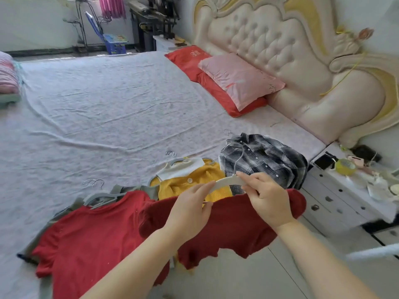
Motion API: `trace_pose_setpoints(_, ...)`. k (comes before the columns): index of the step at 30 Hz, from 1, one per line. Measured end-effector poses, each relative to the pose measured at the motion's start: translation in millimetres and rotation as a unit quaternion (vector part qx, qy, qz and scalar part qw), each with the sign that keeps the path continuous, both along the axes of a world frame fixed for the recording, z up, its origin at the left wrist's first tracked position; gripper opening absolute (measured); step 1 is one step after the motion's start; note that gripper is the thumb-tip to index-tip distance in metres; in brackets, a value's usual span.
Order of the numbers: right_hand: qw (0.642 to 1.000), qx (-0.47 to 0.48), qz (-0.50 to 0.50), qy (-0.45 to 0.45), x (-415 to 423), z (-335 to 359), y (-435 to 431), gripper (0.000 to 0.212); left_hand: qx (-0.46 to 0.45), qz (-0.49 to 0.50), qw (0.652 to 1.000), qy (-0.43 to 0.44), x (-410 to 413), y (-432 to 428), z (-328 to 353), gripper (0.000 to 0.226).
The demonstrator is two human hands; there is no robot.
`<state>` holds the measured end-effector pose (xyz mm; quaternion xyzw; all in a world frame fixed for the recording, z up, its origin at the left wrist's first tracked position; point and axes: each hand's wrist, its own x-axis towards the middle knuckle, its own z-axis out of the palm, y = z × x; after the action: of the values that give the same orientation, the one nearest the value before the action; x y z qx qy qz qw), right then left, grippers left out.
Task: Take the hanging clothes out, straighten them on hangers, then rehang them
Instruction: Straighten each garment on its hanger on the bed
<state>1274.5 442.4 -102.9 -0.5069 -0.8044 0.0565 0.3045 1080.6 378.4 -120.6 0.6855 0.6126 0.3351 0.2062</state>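
Nearest us, the dark red top (pixel 226 231) droops over the near edge of the bed (pixel 97 104), hem above the floor, prob. bc that leaves it free to be pulled even. Our left hand (pixel 190 209) pinches one arm of the pale hanger (pixel 228 181) w/ thumb & fingertips. Our right hand (pixel 267 201) pinches the other arm close to the neck. So both hands are grasping the hanger, one at each side to keep it level. The top sits just below it. We can't tell if the shoulders are on yet, so we judge this as the straightening step, w/ rehanging not yet done. Left along the same edge, a brighter red tee (pixel 86 234) lies flat on a grey hanger (pixel 98 198), hook pointing inward. Just behind our hands lie a yellow cardigan (pixel 194 182) & a plaid shirt (pixel 263 160), toward the bed's near right corner, touching each other, wire hooks showing beside them, likely waiting their turn. Farthest, a pink pillow (pixel 239 83) lies at the head edge by the headboard (pixel 269 39)
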Motion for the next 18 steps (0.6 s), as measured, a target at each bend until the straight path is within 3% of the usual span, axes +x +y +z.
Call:
trace_pose_setpoints(9,0.994,-0.085,0.074,-0.009,-47.5,-18.8,155.2,0.038,-0.054,0.083,0.995,-0.006,-33.4,123.8,-19.8,0.049)
trace_pose_setpoints(18,0.950,-0.242,0.180,-0.081,-115.4,-117.7,294.7,0.041,-0.177,0.199,0.964,-0.014,-74.9,230.0,-105.5,0.050)
